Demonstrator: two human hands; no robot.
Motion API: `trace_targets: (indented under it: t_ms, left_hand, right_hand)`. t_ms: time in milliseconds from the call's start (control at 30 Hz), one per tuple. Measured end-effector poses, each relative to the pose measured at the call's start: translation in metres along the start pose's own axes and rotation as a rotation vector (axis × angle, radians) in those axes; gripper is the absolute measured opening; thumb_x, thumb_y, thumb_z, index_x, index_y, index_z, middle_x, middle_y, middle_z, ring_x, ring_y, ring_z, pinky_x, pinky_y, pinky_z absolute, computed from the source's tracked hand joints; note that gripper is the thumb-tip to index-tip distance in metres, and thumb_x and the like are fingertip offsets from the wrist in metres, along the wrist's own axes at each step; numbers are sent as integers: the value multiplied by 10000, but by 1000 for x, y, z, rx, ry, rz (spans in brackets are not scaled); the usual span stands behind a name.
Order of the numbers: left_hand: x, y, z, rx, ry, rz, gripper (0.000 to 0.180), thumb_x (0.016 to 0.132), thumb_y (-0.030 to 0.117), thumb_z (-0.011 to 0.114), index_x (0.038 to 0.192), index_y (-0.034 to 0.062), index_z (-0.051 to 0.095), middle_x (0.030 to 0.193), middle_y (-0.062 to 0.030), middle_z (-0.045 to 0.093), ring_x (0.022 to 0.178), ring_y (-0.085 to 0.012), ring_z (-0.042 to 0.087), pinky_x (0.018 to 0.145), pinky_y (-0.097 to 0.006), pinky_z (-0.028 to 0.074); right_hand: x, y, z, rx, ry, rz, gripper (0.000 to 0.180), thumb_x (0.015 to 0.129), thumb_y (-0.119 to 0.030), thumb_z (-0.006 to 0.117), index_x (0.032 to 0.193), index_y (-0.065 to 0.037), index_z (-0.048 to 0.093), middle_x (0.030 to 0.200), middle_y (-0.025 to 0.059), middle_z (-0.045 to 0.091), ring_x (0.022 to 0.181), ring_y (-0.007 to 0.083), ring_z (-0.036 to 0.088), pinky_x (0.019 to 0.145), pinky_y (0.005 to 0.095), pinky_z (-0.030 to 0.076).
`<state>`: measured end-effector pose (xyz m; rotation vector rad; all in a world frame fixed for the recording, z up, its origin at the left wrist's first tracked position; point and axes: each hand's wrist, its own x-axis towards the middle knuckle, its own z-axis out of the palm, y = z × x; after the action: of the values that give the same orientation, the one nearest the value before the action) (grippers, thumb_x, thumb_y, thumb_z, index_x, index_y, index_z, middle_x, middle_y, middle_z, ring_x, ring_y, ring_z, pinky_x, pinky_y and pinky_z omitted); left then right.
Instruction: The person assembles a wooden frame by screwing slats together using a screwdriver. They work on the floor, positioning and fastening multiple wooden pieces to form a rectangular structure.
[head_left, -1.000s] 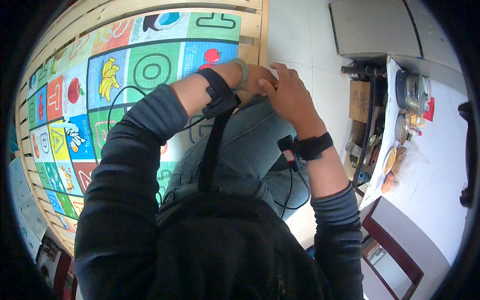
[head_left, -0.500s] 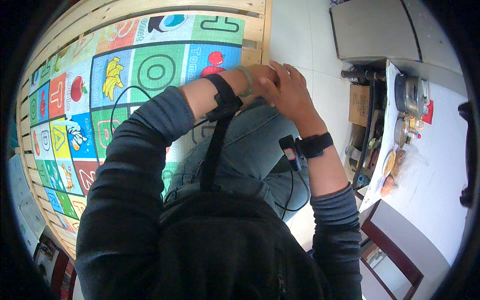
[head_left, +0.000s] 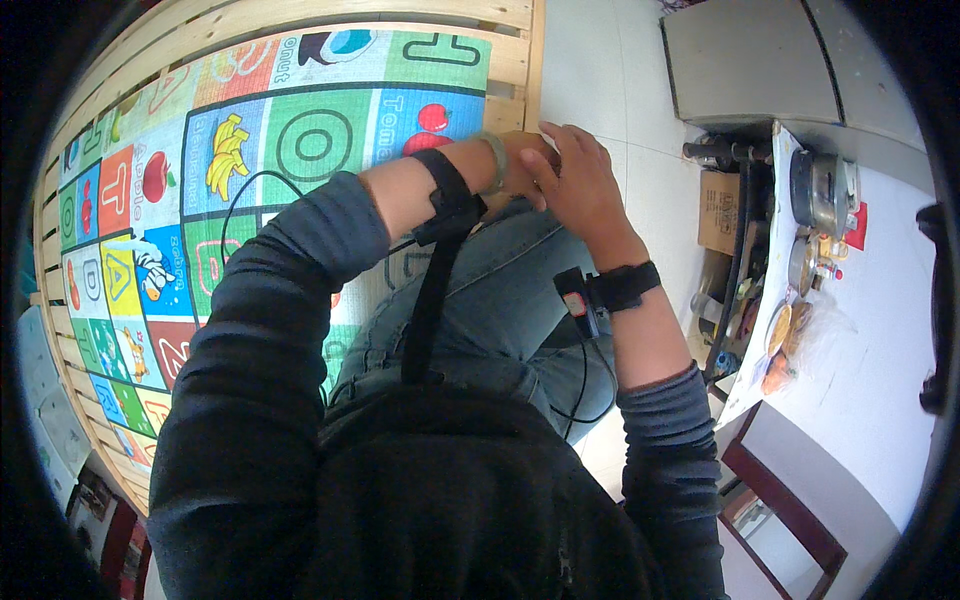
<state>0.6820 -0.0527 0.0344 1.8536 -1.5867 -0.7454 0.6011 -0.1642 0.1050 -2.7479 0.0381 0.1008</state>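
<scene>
While the right hand (head_left: 582,185) lies over the left hand (head_left: 520,168) above the knee of the jeans (head_left: 500,285), the view hides what passes between them. The right fingers bend over the left knuckles, and I cannot tell whether either hand grips anything or is only pressing. The nearest thing to both is the pale green bangle (head_left: 492,163) on the left wrist, just behind the covered hand.

Any small thing pinched there could slip, since nothing lies under the hands but the sloping knee. It would probably roll off toward the white floor tiles (head_left: 600,70) beyond the fingertips. The bangle could knock the wooden bed frame (head_left: 533,70), whose corner post stands just ahead of the left hand. A black strap (head_left: 447,200) hangs from the left forearm. A thin cable (head_left: 592,375) loops from the small device (head_left: 574,298) behind the right wrist. A wide sweep of either arm might snag these against the leg.

To the left of the hands the colourful play mat (head_left: 300,150) gives flat, soft room, bounded by the frame's rails. Ahead, the tiles are open. Further to the right of the right hand, room tightens: a cardboard box (head_left: 718,212), a grey cabinet (head_left: 750,70) and a white table (head_left: 880,350) crowded with pots stand well apart but close off that side.
</scene>
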Motion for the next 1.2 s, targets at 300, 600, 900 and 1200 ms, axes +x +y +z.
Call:
trace_targets:
  t_ms: [300, 600, 900, 1200]
  left_hand:
    - [3, -7, 18, -147, 141, 38, 428, 706, 254, 751, 1091, 97, 648, 1100, -130, 634, 1108, -266, 542, 956, -404, 422]
    - [-17, -47, 28, -11, -38, -314, 327, 763, 45, 600, 1076, 135, 627, 989, -112, 633, 921, -270, 626, 794, -387, 501]
    - [-6, -43, 64, 262, 79, -97, 224, 809, 172, 527, 1012, 137, 614, 926, -116, 620, 900, -323, 622, 762, -426, 511]
    - [-4, -12, 54, 400, -27, -396, 220, 857, 201, 505, 966, 67, 641, 919, -158, 626, 905, -356, 635, 768, -407, 517]
  right_hand:
    - [2, -8, 0, -45, 44, -12, 535, 851, -506, 560, 1187, -89, 572, 1208, 203, 554, 1102, 402, 523, 900, 479, 454]
    - [-14, -11, -24, -386, -300, 147, 277, 831, -345, 614, 960, -101, 633, 902, 119, 663, 853, 307, 643, 725, 409, 515]
    - [-35, -1, -65, -292, -103, 315, 211, 831, -281, 627, 965, -118, 637, 890, 92, 678, 845, 272, 649, 711, 369, 506]
    - [-63, 5, -45, -84, -39, 410, 210, 836, -294, 622, 933, -108, 622, 875, 102, 665, 825, 298, 642, 677, 392, 510]
